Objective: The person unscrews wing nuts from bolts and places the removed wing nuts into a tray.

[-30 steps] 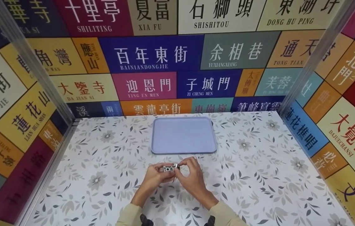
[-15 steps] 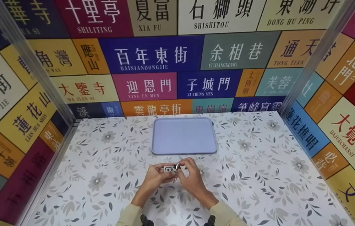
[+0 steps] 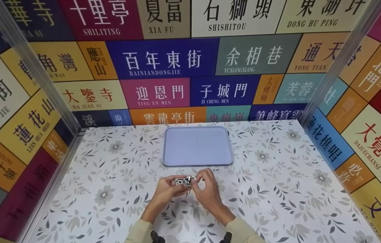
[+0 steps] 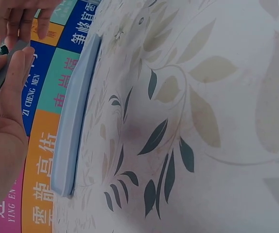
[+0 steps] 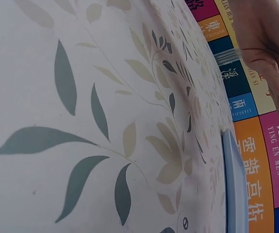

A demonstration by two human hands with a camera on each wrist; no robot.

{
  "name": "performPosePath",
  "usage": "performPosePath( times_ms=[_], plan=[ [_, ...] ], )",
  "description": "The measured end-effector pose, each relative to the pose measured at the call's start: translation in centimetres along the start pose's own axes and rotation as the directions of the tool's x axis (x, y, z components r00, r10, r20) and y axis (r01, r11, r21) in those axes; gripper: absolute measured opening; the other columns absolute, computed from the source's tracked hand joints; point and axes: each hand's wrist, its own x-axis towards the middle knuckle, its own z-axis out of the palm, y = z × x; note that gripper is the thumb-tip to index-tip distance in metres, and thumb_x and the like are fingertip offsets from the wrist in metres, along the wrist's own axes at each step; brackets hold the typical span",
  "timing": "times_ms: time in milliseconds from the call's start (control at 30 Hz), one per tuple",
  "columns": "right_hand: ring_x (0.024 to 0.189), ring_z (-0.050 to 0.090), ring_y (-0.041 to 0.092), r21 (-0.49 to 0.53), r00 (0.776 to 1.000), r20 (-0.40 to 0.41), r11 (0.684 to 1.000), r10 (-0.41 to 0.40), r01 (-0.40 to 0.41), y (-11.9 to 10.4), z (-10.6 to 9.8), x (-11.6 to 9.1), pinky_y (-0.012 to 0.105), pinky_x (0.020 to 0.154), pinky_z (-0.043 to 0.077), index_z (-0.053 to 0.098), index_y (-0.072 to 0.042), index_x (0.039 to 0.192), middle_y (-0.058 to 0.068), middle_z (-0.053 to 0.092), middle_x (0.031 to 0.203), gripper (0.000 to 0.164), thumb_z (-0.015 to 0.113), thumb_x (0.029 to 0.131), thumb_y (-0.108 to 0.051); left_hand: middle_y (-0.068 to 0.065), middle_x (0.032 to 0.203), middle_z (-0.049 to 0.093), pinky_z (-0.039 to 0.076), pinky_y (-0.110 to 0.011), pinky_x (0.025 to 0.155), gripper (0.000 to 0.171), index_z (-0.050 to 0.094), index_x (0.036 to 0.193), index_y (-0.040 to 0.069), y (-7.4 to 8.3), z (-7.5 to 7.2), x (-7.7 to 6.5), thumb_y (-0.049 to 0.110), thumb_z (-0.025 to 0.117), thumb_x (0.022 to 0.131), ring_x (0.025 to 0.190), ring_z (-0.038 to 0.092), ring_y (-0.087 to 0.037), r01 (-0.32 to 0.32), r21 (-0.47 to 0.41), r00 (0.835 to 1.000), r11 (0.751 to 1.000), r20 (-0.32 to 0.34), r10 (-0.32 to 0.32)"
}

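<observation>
- Sign-covered walls (image 3: 190, 57) round a leafy white tabletop (image 3: 109, 168). Head view: right hand (image 3: 208, 190) fingertips have backed off a touch from half a second ago, so I'd guess it's adjusting mid-fiddle. Left hand (image 3: 165, 189) has the small grey block (image 3: 181, 181) pinched, on the near side of the lilac tray (image 3: 197, 146); both basically haven't budged.
- Left wrist: block's snug between left thumb and fingers, right fingers bent by its far end. Can't tell if they're pinching anything.
- Right wrist: block's at the edge, left fingers against it. Right grip's no clearer.
</observation>
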Motion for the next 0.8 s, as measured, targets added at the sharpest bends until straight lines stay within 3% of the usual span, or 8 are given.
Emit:
performPosePath(
  times_ms=[167, 467, 800],
  plan=[
    [0.090, 0.056, 0.013, -0.065, 0.997, -0.032, 0.996, -0.068, 0.065, 0.19, 0.23, -0.06, 0.029, 0.075, 0.052, 0.055, -0.011, 0.079, -0.001, 0.057, 0.094, 0.022, 0.077, 0.083, -0.009, -0.019, 0.103, 0.075, 0.065, -0.031, 0.086, 0.044, 0.058, 0.128, -0.015, 0.06, -0.02, 0.01, -0.005, 0.066, 0.086, 0.088, 0.076, -0.020, -0.007, 0.010, 1.000, 1.000, -0.011, 0.007],
    [0.090, 0.057, 0.013, -0.113, 0.999, -0.023, 0.993, -0.027, 0.024, 0.24, 0.38, -0.12, 0.029, 0.078, 0.052, 0.061, -0.013, 0.088, -0.002, 0.059, 0.094, 0.023, 0.081, 0.080, -0.020, -0.018, 0.104, 0.075, 0.065, -0.031, 0.087, 0.045, 0.058, 0.128, -0.014, 0.05, -0.11, -0.10, -0.001, 0.071, 0.087, 0.091, 0.075, -0.020, -0.004, 0.011, 1.000, 1.000, 0.009, 0.004],
    [0.096, 0.058, 0.011, -0.088, 0.998, 0.009, 0.994, -0.058, 0.059, 0.43, 0.35, -0.17, 0.027, 0.083, 0.054, 0.066, -0.015, 0.098, -0.003, 0.062, 0.098, 0.017, 0.076, 0.084, -0.013, -0.018, 0.105, 0.074, 0.065, -0.030, 0.084, 0.043, 0.060, 0.126, -0.014, 0.02, -0.15, -0.03, 0.000, 0.070, 0.086, 0.091, 0.075, -0.020, -0.011, 0.048, 1.000, 0.999, -0.004, 0.011]
  ],
)
